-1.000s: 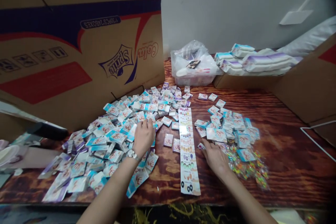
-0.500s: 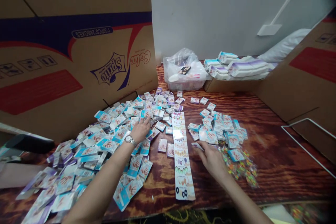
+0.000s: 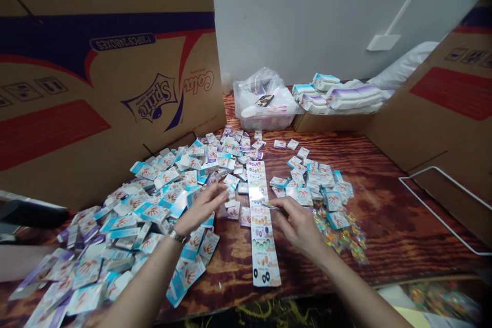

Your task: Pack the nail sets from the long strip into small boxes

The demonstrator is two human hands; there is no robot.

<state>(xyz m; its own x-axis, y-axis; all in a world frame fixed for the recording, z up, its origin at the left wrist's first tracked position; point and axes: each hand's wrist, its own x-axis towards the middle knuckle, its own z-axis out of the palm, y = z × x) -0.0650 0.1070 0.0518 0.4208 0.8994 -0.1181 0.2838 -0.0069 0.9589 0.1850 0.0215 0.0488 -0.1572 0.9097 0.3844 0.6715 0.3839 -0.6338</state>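
Center frame on a wooden table, a person's right hand keeps a tight pinch grip on a thin silver sliver above a printed paper strip, the left hand open by heaped blue-and-white packets.

Soft indoor light; glare on paper strip; frame edges bowed, dark.

White packets carry orange hand prints and teal edges on a reddish-brown swirled tabletop.

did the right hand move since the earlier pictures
Yes, leftward: the right hand now reaches over the edge of the long printed strip, instead of beside it.
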